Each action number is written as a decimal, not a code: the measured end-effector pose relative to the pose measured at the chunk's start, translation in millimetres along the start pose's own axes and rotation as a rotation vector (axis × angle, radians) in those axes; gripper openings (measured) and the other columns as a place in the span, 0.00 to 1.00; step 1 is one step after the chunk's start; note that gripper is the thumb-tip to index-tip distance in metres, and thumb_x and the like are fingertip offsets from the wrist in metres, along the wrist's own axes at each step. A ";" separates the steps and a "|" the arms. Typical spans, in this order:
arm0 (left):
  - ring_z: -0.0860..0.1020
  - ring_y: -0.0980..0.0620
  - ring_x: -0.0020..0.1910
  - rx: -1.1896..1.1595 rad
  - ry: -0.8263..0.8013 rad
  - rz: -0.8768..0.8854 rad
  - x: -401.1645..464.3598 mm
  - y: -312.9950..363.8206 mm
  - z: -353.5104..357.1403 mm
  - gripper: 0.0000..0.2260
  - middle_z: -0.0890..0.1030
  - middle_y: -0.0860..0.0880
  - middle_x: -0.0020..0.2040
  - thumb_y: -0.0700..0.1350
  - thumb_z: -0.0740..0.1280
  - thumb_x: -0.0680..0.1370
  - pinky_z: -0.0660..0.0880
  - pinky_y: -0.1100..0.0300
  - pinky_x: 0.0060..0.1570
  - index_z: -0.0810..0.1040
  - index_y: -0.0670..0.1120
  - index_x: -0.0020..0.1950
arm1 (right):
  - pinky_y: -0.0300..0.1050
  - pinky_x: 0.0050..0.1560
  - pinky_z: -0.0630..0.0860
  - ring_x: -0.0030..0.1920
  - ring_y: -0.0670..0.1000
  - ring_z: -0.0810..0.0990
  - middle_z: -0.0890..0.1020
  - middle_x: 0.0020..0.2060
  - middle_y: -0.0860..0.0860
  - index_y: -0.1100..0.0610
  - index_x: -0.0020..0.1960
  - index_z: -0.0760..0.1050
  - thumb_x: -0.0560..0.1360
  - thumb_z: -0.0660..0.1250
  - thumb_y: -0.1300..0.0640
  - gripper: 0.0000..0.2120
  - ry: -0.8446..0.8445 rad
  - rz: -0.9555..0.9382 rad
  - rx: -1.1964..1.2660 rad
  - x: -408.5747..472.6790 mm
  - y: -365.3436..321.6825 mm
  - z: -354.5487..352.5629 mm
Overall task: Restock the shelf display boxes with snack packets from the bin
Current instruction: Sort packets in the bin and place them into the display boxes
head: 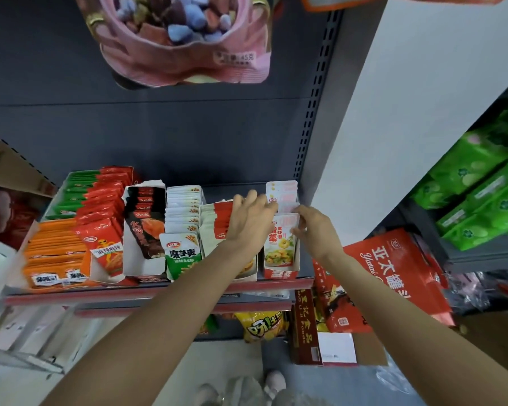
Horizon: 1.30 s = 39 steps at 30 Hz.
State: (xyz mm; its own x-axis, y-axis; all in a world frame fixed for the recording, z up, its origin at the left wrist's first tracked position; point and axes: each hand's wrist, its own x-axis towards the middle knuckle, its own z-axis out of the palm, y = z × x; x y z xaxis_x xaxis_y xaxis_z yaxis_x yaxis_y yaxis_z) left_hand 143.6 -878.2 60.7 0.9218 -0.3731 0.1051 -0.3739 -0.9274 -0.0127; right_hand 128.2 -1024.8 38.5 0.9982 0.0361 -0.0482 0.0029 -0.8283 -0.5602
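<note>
Head view: both my hands, left [251, 219] and right [313, 227], pinch upright packets [282, 238] in the rightmost box [280, 272], directly ahead.

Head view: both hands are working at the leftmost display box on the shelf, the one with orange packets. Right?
Not quite. The head view shows the left hand and right hand at the rightmost display box, which holds white packets, not orange ones.
</note>
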 end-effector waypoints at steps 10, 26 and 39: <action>0.75 0.53 0.48 -0.585 0.182 -0.132 -32.8 -65.8 -36.3 0.07 0.78 0.54 0.46 0.47 0.67 0.77 0.72 0.53 0.53 0.77 0.49 0.54 | 0.45 0.53 0.73 0.51 0.52 0.76 0.77 0.52 0.54 0.59 0.57 0.75 0.77 0.64 0.62 0.10 0.146 -0.175 0.098 -0.6 -78.5 -8.7; 0.78 0.43 0.53 -0.281 -0.043 -0.693 -290.3 -405.5 -24.9 0.07 0.82 0.47 0.50 0.46 0.62 0.78 0.71 0.52 0.51 0.75 0.47 0.53 | 0.48 0.54 0.70 0.58 0.56 0.74 0.76 0.55 0.57 0.59 0.58 0.74 0.77 0.59 0.62 0.12 -0.213 -0.488 -0.108 -28.8 -405.4 221.8; 0.72 0.45 0.63 -0.398 -0.284 -0.870 -424.5 -601.0 61.4 0.17 0.74 0.43 0.65 0.43 0.61 0.79 0.71 0.52 0.59 0.69 0.44 0.68 | 0.53 0.62 0.70 0.67 0.57 0.65 0.66 0.68 0.56 0.56 0.73 0.60 0.79 0.59 0.57 0.24 -0.590 -0.482 -0.255 -23.6 -546.6 425.3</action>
State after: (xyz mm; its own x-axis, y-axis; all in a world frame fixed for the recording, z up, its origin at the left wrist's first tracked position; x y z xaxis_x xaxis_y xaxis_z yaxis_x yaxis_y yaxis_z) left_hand -16.6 -164.2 -37.3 0.8619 0.3911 -0.3228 0.4844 -0.8233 0.2957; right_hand 77.5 -335.1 -5.9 0.6872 0.6529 -0.3184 0.5105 -0.7459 -0.4278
